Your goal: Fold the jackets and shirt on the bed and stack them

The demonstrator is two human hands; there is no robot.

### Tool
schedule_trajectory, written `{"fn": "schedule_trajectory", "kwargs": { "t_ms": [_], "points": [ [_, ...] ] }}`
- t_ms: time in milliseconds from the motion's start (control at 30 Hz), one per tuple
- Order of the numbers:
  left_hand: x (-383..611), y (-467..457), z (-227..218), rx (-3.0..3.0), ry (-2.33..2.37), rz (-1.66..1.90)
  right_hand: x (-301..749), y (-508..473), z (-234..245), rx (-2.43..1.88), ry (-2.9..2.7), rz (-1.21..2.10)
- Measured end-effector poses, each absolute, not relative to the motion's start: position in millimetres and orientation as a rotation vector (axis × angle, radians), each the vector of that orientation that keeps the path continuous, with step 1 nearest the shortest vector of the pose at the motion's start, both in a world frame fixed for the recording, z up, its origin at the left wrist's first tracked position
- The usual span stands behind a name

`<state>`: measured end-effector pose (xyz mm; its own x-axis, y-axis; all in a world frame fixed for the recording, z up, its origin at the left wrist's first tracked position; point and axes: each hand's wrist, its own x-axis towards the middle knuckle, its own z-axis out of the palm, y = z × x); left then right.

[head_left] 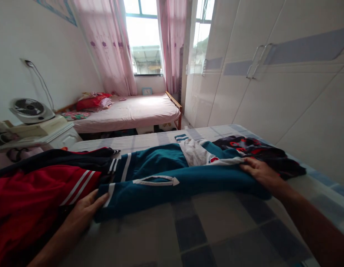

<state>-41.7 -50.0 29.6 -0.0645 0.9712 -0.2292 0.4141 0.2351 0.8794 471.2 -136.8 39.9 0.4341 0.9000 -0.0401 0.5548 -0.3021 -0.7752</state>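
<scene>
A teal garment [166, 178] with white stripes and a white drawstring lies stretched across the checked bed cover [216, 230]. My left hand [83, 213] rests flat at its left end, fingers extended against the striped hem. My right hand [258, 172] lies on its right end, fingers stretched out over the fabric beside a white garment [197, 154] with red print. Neither hand visibly grips anything.
A red garment [27, 200] with white stripes and a dark one lie at the left. A black and red garment [255, 148] sits at the right. A fan [30, 109] stands on a bedside cabinet. A second bed [133, 109] stands under the window, wardrobe doors [272, 81] at the right.
</scene>
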Motion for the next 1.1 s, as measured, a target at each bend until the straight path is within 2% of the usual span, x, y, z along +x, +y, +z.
{"fn": "schedule_trajectory", "kwargs": {
  "t_ms": [100, 200, 400, 533, 667, 800, 967, 1100],
  "points": [
    [-46.9, -42.8, 9.1, 1.224, 1.639, 0.678, 476.3, -133.8, 17.4, -2.126, -1.417, 0.462],
    [-50.2, -47.2, 6.2, 1.262, 1.616, 0.696, 480.9, -142.5, 9.2, -2.044, -1.472, 0.521],
    [-55.6, -55.7, 7.5, 1.634, 1.721, 0.579, 478.4, -148.9, 30.1, -2.170, -1.525, 0.214],
    [-46.8, -59.4, 7.9, 2.189, 1.941, 0.624, 460.3, -122.4, 54.1, -2.077, -1.519, 0.021],
    [-14.7, -64.4, 14.9, 2.808, 1.452, 0.908, 433.8, -64.9, 66.2, -2.156, -1.744, 0.058],
    [14.6, -64.6, 1.8, 3.185, 0.995, 0.737, 416.4, -9.1, 50.2, -2.366, -1.826, 0.274],
    [21.6, -61.4, -21.5, 3.328, 0.957, 0.428, 417.4, 17.2, 40.3, -2.371, -1.728, 0.307],
    [20.4, -61.4, -22.8, 3.265, 0.983, 0.366, 433.1, 23.9, 68.2, -2.254, -1.564, 0.121]
  ]
}}
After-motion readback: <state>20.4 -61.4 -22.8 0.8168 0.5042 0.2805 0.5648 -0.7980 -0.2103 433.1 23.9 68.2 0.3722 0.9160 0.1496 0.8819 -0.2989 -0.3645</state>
